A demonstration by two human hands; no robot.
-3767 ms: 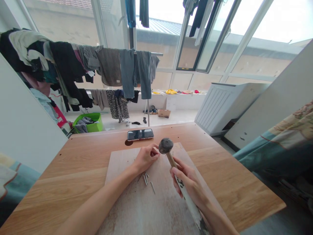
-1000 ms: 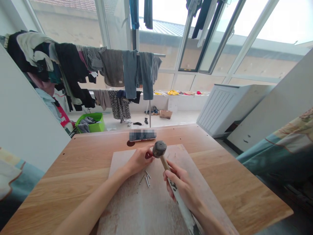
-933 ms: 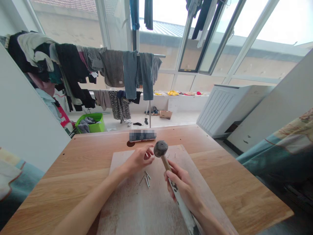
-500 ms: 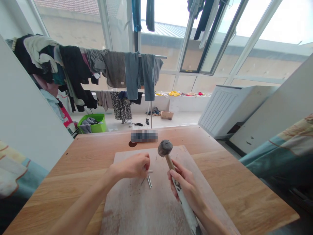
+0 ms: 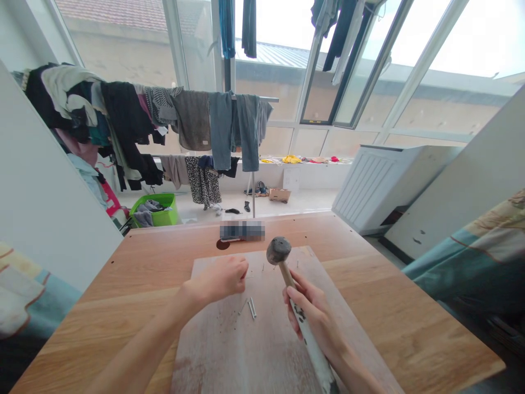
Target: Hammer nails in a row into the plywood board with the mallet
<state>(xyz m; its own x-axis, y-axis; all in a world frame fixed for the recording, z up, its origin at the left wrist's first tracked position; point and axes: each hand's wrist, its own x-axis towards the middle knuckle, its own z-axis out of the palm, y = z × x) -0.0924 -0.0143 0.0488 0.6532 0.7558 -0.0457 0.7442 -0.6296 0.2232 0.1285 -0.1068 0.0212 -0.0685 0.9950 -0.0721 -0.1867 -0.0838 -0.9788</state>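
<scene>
My right hand [image 5: 309, 306] is wrapped round the handle of a rubber mallet [image 5: 279, 250]. The dark mallet head is raised above a pale, worn wooden board [image 5: 229, 350], and its handle is light wood with a chipped white lower part. My left hand [image 5: 227, 275] is closed in a pinch over the board's left half. A thin nail [image 5: 250, 275] pokes faintly from its fingertips, mostly hidden. Just below, several loose nails [image 5: 252, 308] lie on the board. Farther back, thin nails stand upright in the board, one nail [image 5: 263, 267] left of the mallet head and another nail [image 5: 297, 264] right of it.
The board lies on a wooden table [image 5: 369, 295]. A blurred-out dark object [image 5: 241, 231] rests at the far edge by a round hole [image 5: 223, 244]. Beyond are a laundry rack with clothes [image 5: 192, 120], a green basket [image 5: 164, 213] and a white washing machine [image 5: 373, 180].
My left hand has lifted slightly away from the loose nails, with a nail in its fingertips. My right hand and the mallet have hardly moved.
</scene>
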